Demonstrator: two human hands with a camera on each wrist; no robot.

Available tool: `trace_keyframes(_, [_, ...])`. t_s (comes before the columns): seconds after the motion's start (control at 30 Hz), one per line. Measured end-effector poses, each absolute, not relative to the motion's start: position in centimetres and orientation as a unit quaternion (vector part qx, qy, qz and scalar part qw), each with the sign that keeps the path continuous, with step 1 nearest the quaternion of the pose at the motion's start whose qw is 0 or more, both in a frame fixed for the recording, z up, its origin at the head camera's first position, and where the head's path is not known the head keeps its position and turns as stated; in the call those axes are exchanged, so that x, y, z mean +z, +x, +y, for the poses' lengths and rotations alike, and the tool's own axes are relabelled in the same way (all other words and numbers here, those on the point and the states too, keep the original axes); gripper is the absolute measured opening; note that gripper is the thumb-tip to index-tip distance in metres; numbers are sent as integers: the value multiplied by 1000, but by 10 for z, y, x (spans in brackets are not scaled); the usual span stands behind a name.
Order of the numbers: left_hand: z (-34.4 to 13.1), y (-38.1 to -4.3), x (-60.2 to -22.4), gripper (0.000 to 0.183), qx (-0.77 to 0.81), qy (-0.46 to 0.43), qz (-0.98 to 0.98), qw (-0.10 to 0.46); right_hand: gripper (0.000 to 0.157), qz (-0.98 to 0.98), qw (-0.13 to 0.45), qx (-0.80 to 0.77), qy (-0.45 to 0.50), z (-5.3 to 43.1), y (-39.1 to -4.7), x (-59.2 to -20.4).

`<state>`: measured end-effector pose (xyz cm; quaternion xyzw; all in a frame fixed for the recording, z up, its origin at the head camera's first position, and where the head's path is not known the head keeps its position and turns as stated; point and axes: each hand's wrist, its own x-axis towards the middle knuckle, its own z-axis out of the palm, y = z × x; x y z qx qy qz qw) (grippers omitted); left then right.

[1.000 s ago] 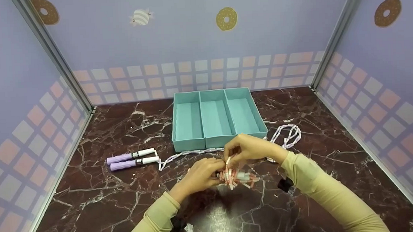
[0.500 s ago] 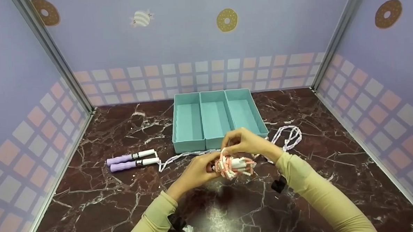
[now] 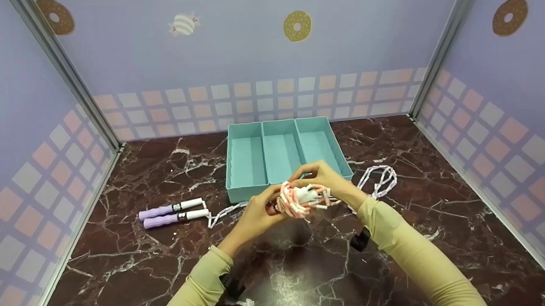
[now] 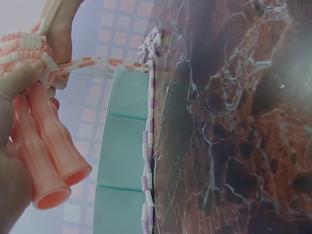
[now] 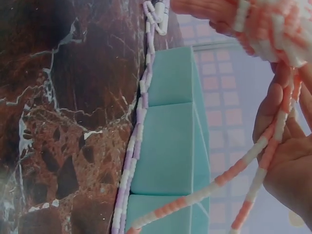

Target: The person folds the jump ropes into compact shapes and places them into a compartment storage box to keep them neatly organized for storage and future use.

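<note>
A pink-and-white beaded jump rope (image 3: 289,203) is held up between both hands, in front of the teal bins. My left hand (image 3: 255,212) grips its two pink handles (image 4: 54,141), which lie side by side with their hollow ends down in the left wrist view. Beaded cord is wound in a thick bundle round the handles' upper part. My right hand (image 3: 325,182) holds the cord by the bundle. Two lengths of beaded cord (image 5: 234,171) hang from its fingers in the right wrist view. Some of the right fingers are hidden behind the bundle.
Three teal bins (image 3: 249,191) stand joined side by side behind the hands. A second jump rope with purple handles (image 3: 167,219) lies on the dark marbled table (image 3: 135,269). Its purple-and-white cord (image 3: 384,192) runs along the bins' front to a loop at right. Patterned walls enclose the table.
Both hands have risen and moved toward the bins with the pink jump rope. The bundle has turned so that its white end parts show more. The purple jump rope has stayed put.
</note>
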<state>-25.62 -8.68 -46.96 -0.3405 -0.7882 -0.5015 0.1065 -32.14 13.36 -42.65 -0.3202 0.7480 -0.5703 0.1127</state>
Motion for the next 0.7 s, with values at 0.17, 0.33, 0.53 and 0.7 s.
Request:
trace_keyframes(0.17, [-89,-256,-471,60,-530,-309,-784,97,27,726,95,-587,-344,137,-323,-437])
trace_keyframes(0.33, [-90,-257,-469,74,-556,-295,-771,92,34,744,78,-569,-341,142,-322,-444])
trace_keyframes(0.53, [-89,-253,-462,66,-577,-256,-768,109,22,780,87,-557,-274,143,-315,-454])
trace_keyframes(0.7, [-88,-251,-458,62,-601,-224,-760,107,23,788,111,-549,-257,144,-308,-464])
